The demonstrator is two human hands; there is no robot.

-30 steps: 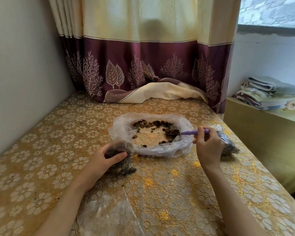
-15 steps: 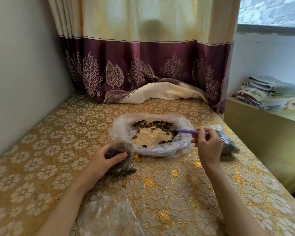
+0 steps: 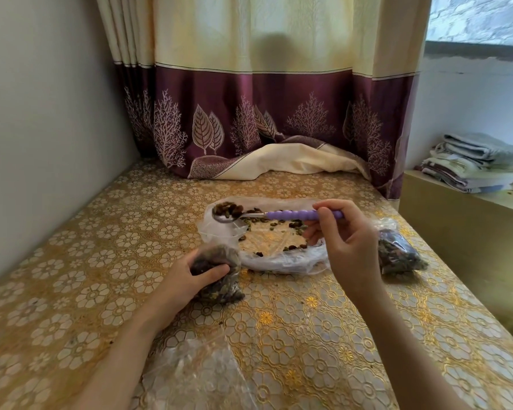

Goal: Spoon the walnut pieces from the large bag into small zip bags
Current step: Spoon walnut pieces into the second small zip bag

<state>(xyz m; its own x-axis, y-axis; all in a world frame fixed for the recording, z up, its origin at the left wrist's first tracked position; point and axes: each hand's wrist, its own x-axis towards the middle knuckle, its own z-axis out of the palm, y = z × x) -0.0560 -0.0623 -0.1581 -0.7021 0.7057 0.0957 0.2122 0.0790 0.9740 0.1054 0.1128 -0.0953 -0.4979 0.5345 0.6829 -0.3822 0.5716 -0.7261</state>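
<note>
Right hand [image 3: 348,244] lifts loaded spoon [image 3: 267,215] (level)

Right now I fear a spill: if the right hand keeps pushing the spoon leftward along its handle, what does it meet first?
Probably the large bag, at its raised left wall; the loaded spoon hovers beside it, depth unclear.

right hand [image 3: 348,244] has lifted the spoon [image 3: 267,215], loaded with walnut pieces [image 3: 228,209], leftward
</note>
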